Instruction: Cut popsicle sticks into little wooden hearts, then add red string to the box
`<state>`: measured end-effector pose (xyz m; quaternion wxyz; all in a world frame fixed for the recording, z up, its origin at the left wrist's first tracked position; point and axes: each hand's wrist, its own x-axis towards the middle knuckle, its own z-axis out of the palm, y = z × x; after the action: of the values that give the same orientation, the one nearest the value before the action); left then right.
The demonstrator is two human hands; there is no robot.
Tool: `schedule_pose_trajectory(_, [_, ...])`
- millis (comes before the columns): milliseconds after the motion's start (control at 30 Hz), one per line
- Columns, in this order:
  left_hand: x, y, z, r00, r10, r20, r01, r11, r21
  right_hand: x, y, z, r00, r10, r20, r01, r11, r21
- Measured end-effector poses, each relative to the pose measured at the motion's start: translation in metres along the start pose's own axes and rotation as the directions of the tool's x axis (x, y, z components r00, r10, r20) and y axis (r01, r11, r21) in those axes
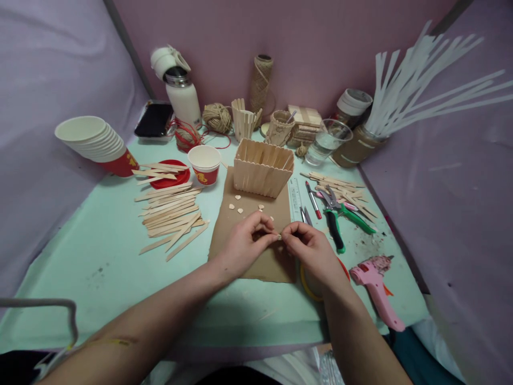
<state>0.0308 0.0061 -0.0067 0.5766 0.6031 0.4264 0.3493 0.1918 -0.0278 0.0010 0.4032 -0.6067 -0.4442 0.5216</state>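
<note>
My left hand [250, 240] and my right hand [312, 248] meet over a brown cardboard sheet [224, 240], thumbs and fingers pinched. Between their fingertips is a small pale wooden piece [279, 237], mostly covered. Several similar little wooden chips [240, 211] lie on the cardboard just beyond my left hand. At the sheet's far end stands an open box made of craft sticks [256, 179] with scalloped top edges. A pair of scissors [306, 216] lies partly under my right hand, its yellow and red handles showing near the wrist.
Loose craft sticks [170, 211], a paper cup [205, 166] and stacked cups [98, 144] are on the left. Pruning shears [332, 214], a marker [313, 200], a ruler [295, 195] and a pink glue gun [377, 289] lie right. Twine [216, 117] and a water cup [324, 144] stand behind.
</note>
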Motion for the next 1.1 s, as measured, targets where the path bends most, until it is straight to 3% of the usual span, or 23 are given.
schedule_pose_trajectory(367, [0.0023, 0.0029, 0.0011, 0.992, -0.121, -0.034, 0.107, 0.959, -0.264, -0.0010, 0.0047, 0.0000, 0.999, -0.041, -0.009, 0.042, 0.998, 0.046])
schedule_pose_trajectory(767, [0.0020, 0.0042, 0.0018, 0.988, -0.145, -0.057, 0.121, 0.947, -0.298, -0.0026, -0.0035, 0.0030, 0.998, -0.054, -0.025, 0.054, 0.998, -0.009])
schedule_pose_trajectory(1100, [0.0026, 0.0065, 0.0041, 0.959, -0.283, -0.025, 0.251, 0.886, -0.391, 0.0010, 0.0022, 0.0011, 0.999, -0.017, -0.035, 0.019, 0.999, 0.047])
